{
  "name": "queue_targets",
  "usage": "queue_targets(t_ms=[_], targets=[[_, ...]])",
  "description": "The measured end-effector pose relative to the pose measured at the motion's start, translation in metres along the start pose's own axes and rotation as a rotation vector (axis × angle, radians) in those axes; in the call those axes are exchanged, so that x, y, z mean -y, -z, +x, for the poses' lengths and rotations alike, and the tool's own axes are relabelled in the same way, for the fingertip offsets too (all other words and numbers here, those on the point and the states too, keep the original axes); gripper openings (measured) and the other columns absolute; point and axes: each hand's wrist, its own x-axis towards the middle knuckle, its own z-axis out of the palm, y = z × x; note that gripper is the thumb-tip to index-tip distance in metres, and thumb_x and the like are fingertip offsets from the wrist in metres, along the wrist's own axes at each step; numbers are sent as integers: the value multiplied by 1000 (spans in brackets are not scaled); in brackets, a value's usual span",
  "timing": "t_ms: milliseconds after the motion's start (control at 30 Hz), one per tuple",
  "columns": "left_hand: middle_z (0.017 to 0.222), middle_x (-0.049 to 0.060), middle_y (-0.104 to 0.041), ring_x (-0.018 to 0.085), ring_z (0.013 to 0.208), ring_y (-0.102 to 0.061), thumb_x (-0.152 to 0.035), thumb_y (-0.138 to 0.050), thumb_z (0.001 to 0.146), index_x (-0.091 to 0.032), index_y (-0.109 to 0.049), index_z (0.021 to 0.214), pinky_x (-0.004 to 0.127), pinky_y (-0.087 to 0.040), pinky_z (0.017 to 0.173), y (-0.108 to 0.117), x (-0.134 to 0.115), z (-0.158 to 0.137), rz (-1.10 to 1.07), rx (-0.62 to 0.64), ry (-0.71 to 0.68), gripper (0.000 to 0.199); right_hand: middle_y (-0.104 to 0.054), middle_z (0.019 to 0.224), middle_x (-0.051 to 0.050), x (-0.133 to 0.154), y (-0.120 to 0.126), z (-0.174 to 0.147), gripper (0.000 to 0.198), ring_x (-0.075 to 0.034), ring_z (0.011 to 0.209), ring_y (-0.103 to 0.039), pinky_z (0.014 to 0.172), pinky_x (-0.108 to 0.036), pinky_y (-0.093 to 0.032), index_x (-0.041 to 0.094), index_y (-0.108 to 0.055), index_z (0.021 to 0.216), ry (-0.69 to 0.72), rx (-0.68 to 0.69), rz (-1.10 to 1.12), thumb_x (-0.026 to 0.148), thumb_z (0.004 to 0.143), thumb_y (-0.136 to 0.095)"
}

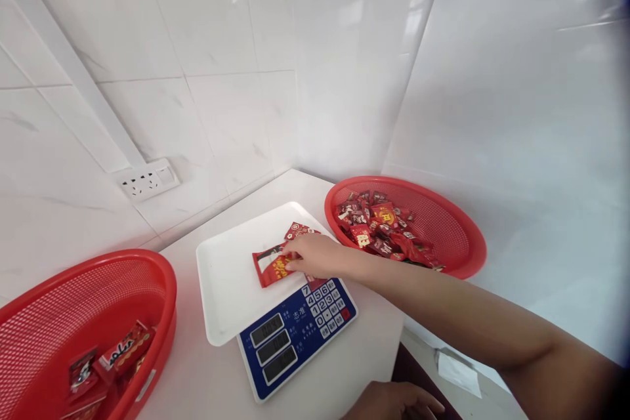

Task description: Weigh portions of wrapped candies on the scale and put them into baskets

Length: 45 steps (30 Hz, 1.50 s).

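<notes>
Several shiny red wrapped snacks (pixel 119 353) lie in the red mesh plastic basket (pixel 98 289) at far left. Next, I see the flat, glossy red packet (pixel 268 266) with yellow lettering and a black-and-white patch, tilted over the white rectangular plastic scale tray (pixel 229 279); its right end is pinched by the fingertips of my right hand (pixel 315 256), stretched in from the right. At the bottom edge, my left hand (pixel 391 400) shows its back, fingers curved; its grip I cannot tell. Furthest right, an oval red mesh basket (pixel 447 230) holds heaped small red packets (pixel 361 216).

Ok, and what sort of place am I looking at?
Probably a small weighing or packing corner, perhaps in a shop: a digital scale sits between two red baskets holding small packets, beside white tiled walls.
</notes>
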Motion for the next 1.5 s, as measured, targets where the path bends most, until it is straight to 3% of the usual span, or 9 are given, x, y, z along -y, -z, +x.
queue_targets(t_ms=[233,433,567,667,767,867,1100,1300,1500], targets=[[107,7,-66,24,97,-62,-34,-58,77,-22,-57,115,36,-48,81,-2,-4,-3,-21,-48,-26,40,-59,115,-8,-20,12,18,41,-24,97,-58,67,-27,-42,24,-56,116,-140,-137,-57,36,77,-57],[101,8,-67,22,91,-62,-28,-59,74,-19,-60,111,32,-48,78,-5,-4,-2,-71,-123,-84,37,-62,108,-8,-42,12,17,44,-27,94,-59,61,-27,-42,25,-54,114,-192,-138,-99,28,71,-61],[99,10,-67,21,88,-62,-26,-60,74,-16,-61,109,31,-48,78,-7,1,2,-73,-139,-118,36,-63,108,-1,-72,37,-9,42,-20,89,-61,64,-24,-42,29,-49,118,-216,-224,-78,26,76,-54],[100,9,-65,19,88,-61,-28,-61,75,-17,-59,111,30,-48,79,-7,5,3,-42,-118,-109,37,-63,108,1,-115,67,-45,40,-17,81,-62,63,-23,-43,30,-48,118,-353,-298,-34,25,78,-53],[100,8,-65,18,89,-60,-28,-61,76,-18,-58,111,30,-47,80,-7,6,3,-30,-117,-108,36,-68,88,-3,-157,85,-78,28,-21,77,-63,63,-26,-43,24,-60,100,-532,-234,-80,28,72,-63],[99,7,-66,18,88,-61,-26,-60,77,-18,-59,111,29,-47,80,-7,7,3,-33,-120,-120,35,-67,80,-8,-179,78,-91,16,-26,80,-62,65,-29,-43,19,-63,78,-584,-191,-105,29,67,-69],[100,6,-66,18,89,-61,-27,-60,76,-19,-59,111,29,-47,80,-8,5,2,22,-134,-83,35,-67,84,-7,-182,35,-63,23,-23,75,-62,62,-27,-45,18,-62,81,-573,-121,-39,26,61,-72],[101,5,-65,17,91,-60,-26,-59,77,-19,-58,111,29,-47,82,-8,-1,-1,-17,-126,-59,34,-68,86,-3,-184,53,-70,24,-17,68,-61,56,-22,-44,19,-61,90,-553,-208,26,11,68,-56],[102,6,-64,18,92,-59,-25,-57,79,-20,-58,110,30,-46,83,-7,-6,-5,-7,-133,-64,32,-65,104,-4,-171,68,-72,37,-15,84,-61,67,-19,-45,17,-62,99,-482,-314,81,4,72,-40]])
